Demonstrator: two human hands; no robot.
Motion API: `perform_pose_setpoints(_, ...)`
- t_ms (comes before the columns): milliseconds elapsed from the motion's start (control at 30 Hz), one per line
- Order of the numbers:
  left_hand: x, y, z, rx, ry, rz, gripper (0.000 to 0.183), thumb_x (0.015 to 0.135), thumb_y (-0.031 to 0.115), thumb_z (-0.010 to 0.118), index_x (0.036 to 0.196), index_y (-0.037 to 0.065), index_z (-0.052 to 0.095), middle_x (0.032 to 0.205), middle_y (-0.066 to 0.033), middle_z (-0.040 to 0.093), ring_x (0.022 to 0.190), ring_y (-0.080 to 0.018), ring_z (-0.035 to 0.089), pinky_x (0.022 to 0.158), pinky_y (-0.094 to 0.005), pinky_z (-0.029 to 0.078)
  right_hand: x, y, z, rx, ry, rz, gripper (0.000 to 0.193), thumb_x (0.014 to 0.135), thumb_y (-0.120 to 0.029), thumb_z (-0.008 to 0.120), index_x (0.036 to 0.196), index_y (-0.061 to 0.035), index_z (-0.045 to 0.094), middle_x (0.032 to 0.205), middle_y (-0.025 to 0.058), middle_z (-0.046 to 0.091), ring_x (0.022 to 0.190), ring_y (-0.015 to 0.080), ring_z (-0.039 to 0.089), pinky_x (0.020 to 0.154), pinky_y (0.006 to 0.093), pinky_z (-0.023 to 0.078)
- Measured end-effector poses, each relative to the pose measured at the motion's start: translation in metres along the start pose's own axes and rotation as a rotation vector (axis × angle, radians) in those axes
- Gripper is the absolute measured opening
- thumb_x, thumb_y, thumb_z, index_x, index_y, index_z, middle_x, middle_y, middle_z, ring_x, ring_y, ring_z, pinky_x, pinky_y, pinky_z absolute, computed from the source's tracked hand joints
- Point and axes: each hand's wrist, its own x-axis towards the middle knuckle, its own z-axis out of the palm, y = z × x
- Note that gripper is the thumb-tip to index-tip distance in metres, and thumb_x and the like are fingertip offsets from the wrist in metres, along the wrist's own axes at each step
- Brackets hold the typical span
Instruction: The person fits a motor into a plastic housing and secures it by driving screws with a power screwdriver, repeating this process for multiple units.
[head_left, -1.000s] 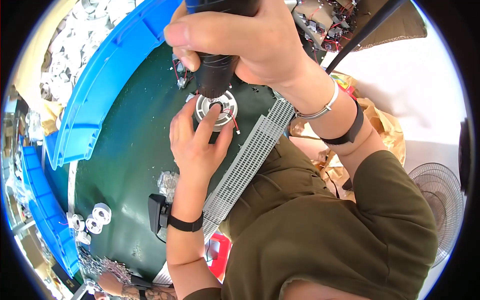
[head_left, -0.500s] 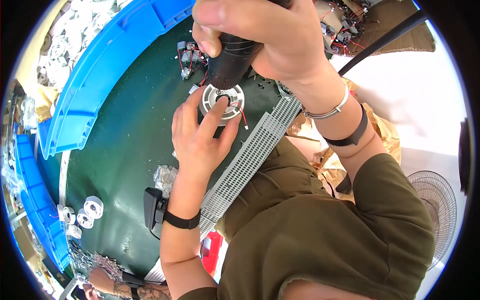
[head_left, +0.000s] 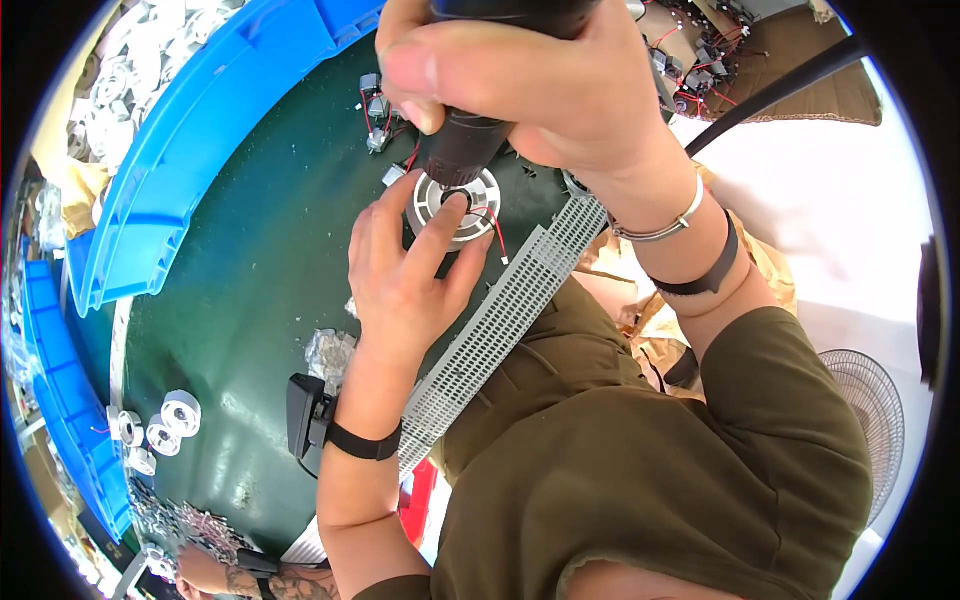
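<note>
My right hand is wrapped round a black power screwdriver, which points down over the table. Its nose meets the far part of a white round plastic housing; the tip itself is hard to make out. With fingers and thumb around the rim, my left hand steadies this housing, and one fingertip presses at its dark centre. A thin red wire with a small white plug trails from the housing's right side. Wired small motors lie just beyond my left hand.
A grey perforated strip lines the near table edge. Blue bins curve along the far left, with white parts behind. Several white round housings stand at left. Another person's hand works at lower left. A fan stands right.
The housing, my left hand and the screwdriver have shifted slightly to the right together. Both hands keep their grip. The other person's hand has moved a little.
</note>
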Motion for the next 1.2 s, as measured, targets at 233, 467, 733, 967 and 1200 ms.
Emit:
perform_pose_setpoints(233, -0.001, 0.0, 0.001, 0.012, 0.016, -0.007, 0.036, 0.059, 0.017, 0.078, 0.092, 0.009, 0.065, 0.109, -0.0155, 0.056, 0.087, -0.0317, 0.056, 0.073, -0.0394, 0.047, -0.004, -0.013, -0.006, -0.715, -0.248, -0.249, 0.019, 0.069, -0.001, 0.069, 0.083, -0.0012, 0.056, 0.07, 0.0008, 0.058, 0.064, 0.0064, 0.053, 0.057, 0.0225, 0.042)
perform_pose_setpoints(467, 0.002, -0.005, -0.007, 0.035, 0.149, -0.003, 0.036, 0.059, 0.015, 0.078, 0.092, 0.011, 0.065, 0.104, -0.0134, 0.056, 0.091, -0.0324, 0.056, 0.081, -0.0412, 0.046, 0.023, -0.009, 0.001, 0.128, -0.031, -0.056, 0.022, 0.076, -0.011, 0.07, 0.088, 0.0002, 0.055, 0.069, 0.0033, 0.057, 0.059, 0.0089, 0.054, 0.054, 0.023, 0.044)
perform_pose_setpoints(733, -0.053, -0.094, -0.172, 1.026, -0.156, -0.328, 0.043, 0.074, 0.029, 0.07, 0.11, 0.011, 0.058, 0.103, -0.0076, 0.06, 0.095, -0.0273, 0.058, 0.086, -0.0427, 0.042, 0.03, 0.013, -0.016, -0.483, 0.261, -0.468, 0.051, 0.078, -0.02, 0.071, 0.112, 0.0083, 0.044, 0.099, 0.0146, 0.055, 0.085, 0.018, 0.055, 0.073, 0.0287, 0.046)
perform_pose_setpoints(967, -0.028, -0.077, -0.229, 1.034, -0.12, -0.381, 0.05, 0.078, 0.016, 0.065, 0.122, 0.004, 0.047, 0.123, -0.0189, 0.05, 0.113, -0.0346, 0.048, 0.094, -0.0473, 0.037, 0.005, 0.094, 0.007, -1.406, -0.777, -0.139, 0.006, 0.074, -0.014, 0.058, 0.076, -0.0108, 0.062, 0.08, 0.0024, 0.059, 0.087, 0.0225, 0.058, 0.069, 0.0361, 0.044)
perform_pose_setpoints(1200, 0.106, -0.083, -0.191, 0.582, 0.125, -0.167, 0.029, 0.079, 0.013, 0.064, 0.105, 0.001, 0.06, 0.102, -0.0173, 0.062, 0.095, -0.0336, 0.06, 0.083, -0.0385, 0.046, 0.015, 0.11, 0.001, -1.467, -0.871, -0.013, 0.005, 0.071, -0.014, 0.063, 0.075, -0.0115, 0.064, 0.08, 0.0031, 0.063, 0.085, 0.0224, 0.058, 0.073, 0.0382, 0.043)
